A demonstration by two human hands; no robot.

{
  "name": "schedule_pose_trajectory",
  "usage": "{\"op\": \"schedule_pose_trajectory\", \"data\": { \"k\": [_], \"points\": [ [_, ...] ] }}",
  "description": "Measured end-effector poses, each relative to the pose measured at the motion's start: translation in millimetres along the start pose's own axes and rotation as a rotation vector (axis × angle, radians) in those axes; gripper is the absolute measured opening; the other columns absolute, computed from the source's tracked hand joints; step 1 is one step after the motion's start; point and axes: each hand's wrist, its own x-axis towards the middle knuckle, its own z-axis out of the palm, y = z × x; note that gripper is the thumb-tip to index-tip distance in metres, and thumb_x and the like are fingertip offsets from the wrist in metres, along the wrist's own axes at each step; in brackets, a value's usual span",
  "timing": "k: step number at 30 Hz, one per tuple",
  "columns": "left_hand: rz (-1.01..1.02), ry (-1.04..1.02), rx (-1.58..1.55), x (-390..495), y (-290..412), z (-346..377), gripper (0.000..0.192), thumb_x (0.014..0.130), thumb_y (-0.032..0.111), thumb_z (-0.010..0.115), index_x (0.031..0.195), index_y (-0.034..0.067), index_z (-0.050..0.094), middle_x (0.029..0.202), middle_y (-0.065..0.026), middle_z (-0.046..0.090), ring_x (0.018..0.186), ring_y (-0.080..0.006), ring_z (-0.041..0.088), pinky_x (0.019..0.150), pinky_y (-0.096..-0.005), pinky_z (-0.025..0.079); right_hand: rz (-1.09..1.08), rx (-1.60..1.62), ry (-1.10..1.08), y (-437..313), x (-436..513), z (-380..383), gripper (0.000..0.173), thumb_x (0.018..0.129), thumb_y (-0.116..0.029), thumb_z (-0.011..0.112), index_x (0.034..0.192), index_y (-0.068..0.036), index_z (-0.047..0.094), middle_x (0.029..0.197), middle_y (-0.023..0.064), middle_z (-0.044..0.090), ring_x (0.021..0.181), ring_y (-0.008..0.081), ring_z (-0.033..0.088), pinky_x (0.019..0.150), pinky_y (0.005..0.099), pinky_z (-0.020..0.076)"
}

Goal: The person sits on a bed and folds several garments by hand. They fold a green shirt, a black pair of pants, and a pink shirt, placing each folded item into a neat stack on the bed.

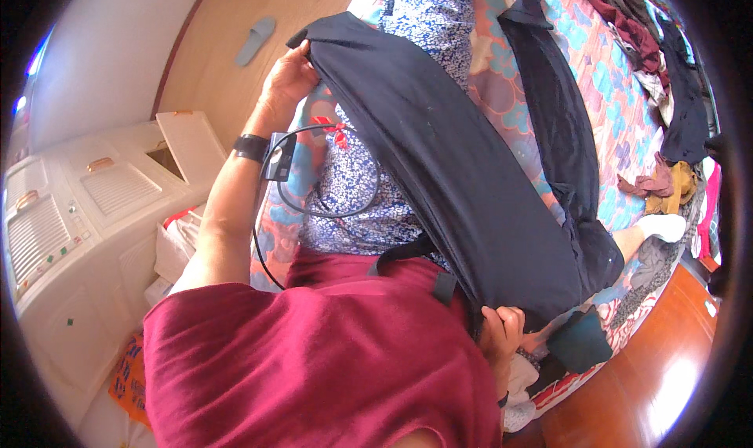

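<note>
A pair of black trousers (447,148) stretches slantwise across my lap. My left hand (292,74) pinches the hem end of the near leg, at the upper left. At the lower right, my right hand (503,330) grips the other end of the cloth, close to my body. The far trouser leg (556,95) lies lengthwise on the patterned bedspread (612,101), its end folded over. Beneath the cloth are my legs in blue-and-white floral trousers (353,183). A looped black cable (376,183) hangs beside my left forearm from a small box (280,157) near my wristband.
Piled clothes (641,42) lie along the bed's far right side. A white-socked foot (662,228) rests near a mustard garment (676,186). A white cabinet (112,177) with one lid raised stands at left, and a grey slipper (256,41) lies on the floor.
</note>
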Motion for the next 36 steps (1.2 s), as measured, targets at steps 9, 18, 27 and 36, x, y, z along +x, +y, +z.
{"op": "schedule_pose_trajectory", "data": {
  "k": [9, 18, 27, 36],
  "points": [
    [0.022, -0.066, -0.015, 5.4, -6.3, -20.0, 0.023, 0.102, 0.018, 0.052, 0.115, 0.000, 0.060, 0.108, -0.0115, 0.070, 0.101, -0.0242, 0.067, 0.091, -0.0404, 0.055, -0.010, -0.014, 0.002, 0.8, 1.6, 4.0, 0.021, 0.078, 0.002, 0.068, 0.097, -0.006, 0.067, 0.095, 0.0095, 0.055, 0.086, 0.0303, 0.058, 0.078, 0.0429, 0.0500],
    [0.008, 0.081, 0.176, -0.9, 4.6, -16.4, 0.022, 0.097, 0.027, 0.064, 0.102, 0.006, 0.069, 0.091, -0.0014, 0.072, 0.064, -0.0072, 0.062, 0.044, -0.0178, 0.039, 0.091, -0.034, -0.034, 2.1, 2.7, 11.0, 0.029, 0.078, 0.001, 0.064, 0.107, -0.006, 0.065, 0.092, 0.0096, 0.058, 0.083, 0.0306, 0.059, 0.073, 0.0412, 0.0494],
    [-0.035, -0.193, 0.299, -13.4, 19.8, 11.7, 0.042, 0.106, 0.029, 0.047, 0.136, 0.002, 0.054, 0.135, -0.0099, 0.060, 0.125, -0.0208, 0.055, 0.110, -0.0371, 0.041, 0.054, 0.259, -0.089, 5.1, -0.9, 4.2, 0.025, 0.074, -0.005, 0.065, 0.099, -0.008, 0.064, 0.088, 0.0084, 0.058, 0.083, 0.0301, 0.060, 0.075, 0.0411, 0.0493],
    [0.084, 0.068, 0.638, 36.7, 65.1, -13.2, 0.027, 0.094, 0.018, 0.063, 0.118, 0.005, 0.067, 0.111, -0.0056, 0.071, 0.099, -0.0202, 0.066, 0.092, -0.0348, 0.050, 0.386, -0.056, 0.472, 77.9, -38.8, -16.3, 0.020, 0.083, -0.004, 0.069, 0.102, 0.000, 0.069, 0.095, 0.0115, 0.066, 0.085, 0.0292, 0.063, 0.078, 0.0389, 0.0508]
  ]
}}
